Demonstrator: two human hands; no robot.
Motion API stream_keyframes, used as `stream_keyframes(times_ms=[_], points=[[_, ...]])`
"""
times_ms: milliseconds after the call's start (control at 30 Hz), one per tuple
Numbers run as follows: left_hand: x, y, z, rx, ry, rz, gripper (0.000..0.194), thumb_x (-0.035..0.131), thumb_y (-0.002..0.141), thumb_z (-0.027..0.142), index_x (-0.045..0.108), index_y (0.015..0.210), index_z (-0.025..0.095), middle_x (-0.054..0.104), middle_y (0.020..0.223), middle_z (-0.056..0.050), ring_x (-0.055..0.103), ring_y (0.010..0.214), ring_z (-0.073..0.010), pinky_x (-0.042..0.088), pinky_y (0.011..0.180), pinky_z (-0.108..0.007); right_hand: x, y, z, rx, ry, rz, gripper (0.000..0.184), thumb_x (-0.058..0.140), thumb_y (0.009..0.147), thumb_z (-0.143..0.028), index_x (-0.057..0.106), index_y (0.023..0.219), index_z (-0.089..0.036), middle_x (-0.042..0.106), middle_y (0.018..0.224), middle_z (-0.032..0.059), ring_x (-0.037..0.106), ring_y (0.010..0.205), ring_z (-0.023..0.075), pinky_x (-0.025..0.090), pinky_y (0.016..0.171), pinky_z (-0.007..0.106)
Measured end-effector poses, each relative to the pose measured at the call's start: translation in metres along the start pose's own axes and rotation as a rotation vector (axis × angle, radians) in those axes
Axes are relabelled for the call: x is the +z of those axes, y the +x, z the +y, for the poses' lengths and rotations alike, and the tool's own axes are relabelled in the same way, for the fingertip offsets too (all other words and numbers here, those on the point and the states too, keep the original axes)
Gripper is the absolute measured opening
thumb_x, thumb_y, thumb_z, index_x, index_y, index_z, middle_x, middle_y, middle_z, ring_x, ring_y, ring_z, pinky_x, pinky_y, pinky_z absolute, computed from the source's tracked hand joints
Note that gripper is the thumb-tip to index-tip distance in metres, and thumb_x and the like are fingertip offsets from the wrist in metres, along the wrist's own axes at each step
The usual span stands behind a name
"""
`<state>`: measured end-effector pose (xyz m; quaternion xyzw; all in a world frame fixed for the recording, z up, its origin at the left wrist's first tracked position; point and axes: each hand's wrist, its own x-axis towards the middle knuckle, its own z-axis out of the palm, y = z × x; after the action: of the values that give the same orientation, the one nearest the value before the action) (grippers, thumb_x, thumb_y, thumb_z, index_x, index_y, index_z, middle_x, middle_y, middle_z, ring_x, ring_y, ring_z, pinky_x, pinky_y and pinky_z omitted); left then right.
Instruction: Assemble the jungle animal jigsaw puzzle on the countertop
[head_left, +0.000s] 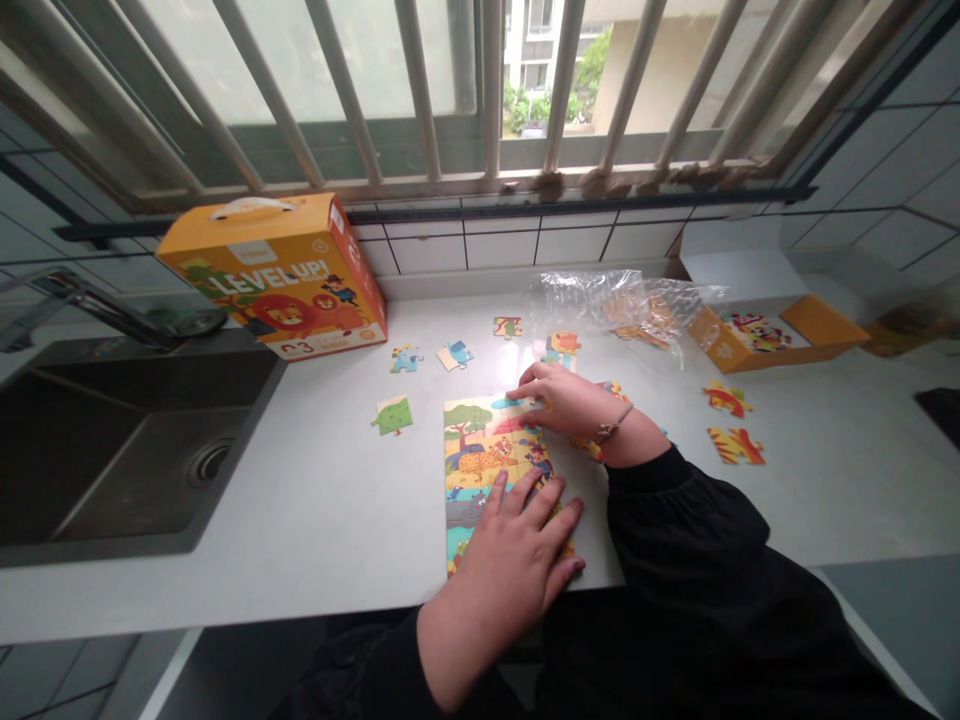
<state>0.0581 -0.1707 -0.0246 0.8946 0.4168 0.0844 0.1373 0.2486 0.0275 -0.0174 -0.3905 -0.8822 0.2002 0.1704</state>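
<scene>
Near the front edge of the counter, our left hand lies spread on the lower end of a joined jigsaw puzzle, and our right hand (a thin bracelet at its wrist) rests on the puzzle's upper right corner. The hands are apart; the left clamps nothing, and whether the right pinches a piece we cannot tell. Loose puzzle pieces lie on both sides and beyond. Toward the back edge sit a crumpled plastic bag and, at the back left, an orange box. An open orange box tray sits toward the right end, a steel sink at the left.
</scene>
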Motion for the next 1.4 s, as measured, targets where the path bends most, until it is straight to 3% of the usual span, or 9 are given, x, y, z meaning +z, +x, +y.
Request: stream_keyframes(times_ms=[167,267,567,800,1067,1133,1233,1300,1400], points=[[0.0,0.0,0.0,-0.007,0.015,0.004,0.058,0.051,0.115,0.059,0.056,0.167,0.032,0.054,0.175,-0.006,0.044,0.16,-0.0388,0.031,0.136,-0.07,-0.005,0.003,-0.004,0.003,-0.115,-0.063,0.029,0.084,0.097,-0.024,0.088,0.125,-0.027,0.079,0.12,0.0103,0.071,0.107,0.0269,0.054,0.105,0.042],[0.0,0.0,-0.001,-0.004,0.032,0.0,0.058,0.053,0.114,0.058,0.056,0.167,0.033,0.054,0.175,-0.006,0.045,0.159,-0.0384,0.032,0.136,-0.07,-0.007,0.002,-0.001,0.073,-0.165,0.014,0.028,0.071,0.103,-0.016,0.087,0.125,-0.025,0.081,0.12,0.0102,0.071,0.11,0.0265,0.052,0.106,0.041],[-0.01,-0.004,-0.021,-0.002,0.041,0.01,0.055,0.056,0.114,0.057,0.059,0.164,0.033,0.058,0.172,-0.007,0.049,0.158,-0.0391,0.036,0.134,-0.069,-0.009,-0.004,0.01,0.276,-0.231,0.085,0.019,0.073,0.1,-0.021,0.089,0.106,-0.028,0.078,0.118,0.0102,0.068,0.117,0.031,0.054,0.105,0.044],[-0.027,-0.005,-0.045,-0.023,0.04,-0.071,0.053,0.065,0.112,0.048,0.061,0.162,0.031,0.053,0.175,-0.009,0.046,0.16,-0.0445,0.036,0.131,-0.078,0.002,0.004,-0.011,0.035,-0.14,0.093,0.025,0.078,0.104,-0.032,0.086,0.126,-0.028,0.076,0.123,0.0104,0.067,0.115,0.0283,0.052,0.109,0.044],[-0.03,-0.005,-0.052,-0.058,-0.027,-0.038,0.068,0.073,0.106,0.05,0.054,0.167,0.028,0.043,0.181,-0.015,0.04,0.167,-0.0405,0.032,0.137,-0.071,0.008,0.008,-0.02,0.036,-0.206,0.051,0.022,0.076,0.105,-0.041,0.089,0.12,-0.031,0.074,0.123,0.0108,0.065,0.113,0.0287,0.05,0.105,0.044],[-0.037,-0.001,-0.061,-0.106,0.005,-0.002,0.071,0.068,0.108,0.054,0.048,0.171,0.029,0.036,0.185,-0.015,0.033,0.171,-0.0405,0.027,0.138,-0.073,0.005,0.007,-0.019,0.034,-0.203,0.075,0.022,0.075,0.105,-0.036,0.088,0.122,-0.029,0.074,0.125,0.0108,0.065,0.113,0.0282,0.051,0.104,0.042],[-0.047,0.016,-0.076,-0.311,0.159,0.061,0.069,0.053,0.114,0.055,0.043,0.176,0.027,0.027,0.188,-0.015,0.023,0.174,-0.0442,0.014,0.137,-0.08,-0.003,0.004,-0.012,0.095,-0.222,0.167,0.028,0.063,0.107,-0.019,0.085,0.123,-0.024,0.075,0.123,0.0117,0.066,0.111,0.0267,0.051,0.102,0.04],[-0.049,0.029,-0.084,-0.408,0.218,0.027,0.074,0.049,0.115,0.06,0.04,0.178,0.023,0.021,0.189,-0.017,0.019,0.175,-0.0456,0.012,0.137,-0.08,-0.008,0.002,-0.005,0.174,-0.258,0.234,0.033,0.057,0.106,-0.013,0.085,0.119,-0.022,0.075,0.119,0.0128,0.066,0.109,0.0272,0.051,0.101,0.04],[-0.042,0.044,-0.09,-0.41,0.226,-0.066,0.084,0.048,0.112,0.069,0.033,0.181,0.023,0.015,0.19,-0.017,0.015,0.176,-0.0444,0.012,0.138,-0.076,-0.013,0.0,0.004,0.262,-0.297,0.296,0.03,0.057,0.106,-0.016,0.085,0.115,-0.021,0.075,0.118,0.0146,0.065,0.109,0.0294,0.051,0.099,0.041]])
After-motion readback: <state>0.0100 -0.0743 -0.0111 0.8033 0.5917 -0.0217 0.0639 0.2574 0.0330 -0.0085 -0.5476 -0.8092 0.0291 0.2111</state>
